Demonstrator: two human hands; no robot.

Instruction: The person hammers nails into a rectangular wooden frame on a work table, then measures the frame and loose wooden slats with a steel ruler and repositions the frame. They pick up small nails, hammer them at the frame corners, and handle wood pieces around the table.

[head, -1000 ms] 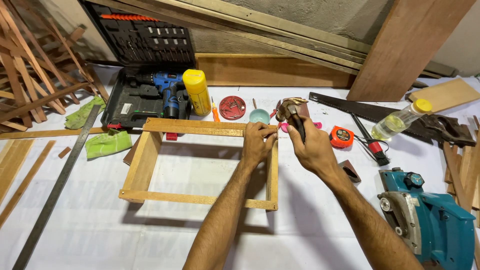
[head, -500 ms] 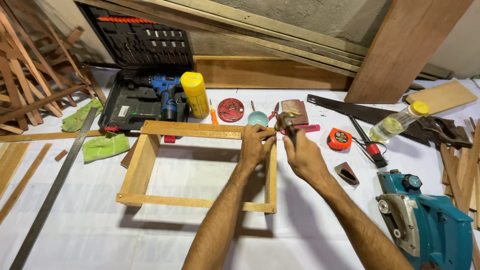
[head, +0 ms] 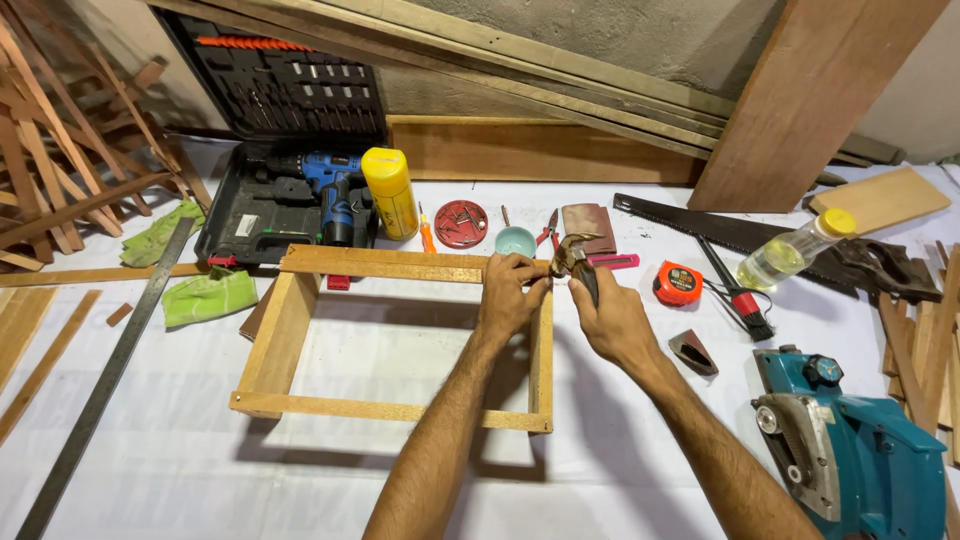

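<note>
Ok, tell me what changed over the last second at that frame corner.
The right hand brought the hammer down from above the corner to the top rail of the wooden frame. The left hand stayed pinched at that corner. Frame and tools around it stayed put.

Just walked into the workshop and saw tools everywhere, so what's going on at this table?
A person is working on a rectangular wooden frame lying flat on a white-covered table. The left hand pinches something small at the frame's far right corner; too small to identify. The right hand grips a claw hammer by its handle, its head just above that corner. Around them lie a cordless drill in its case, a yellow can, a tape measure and a teal power tool.
</note>
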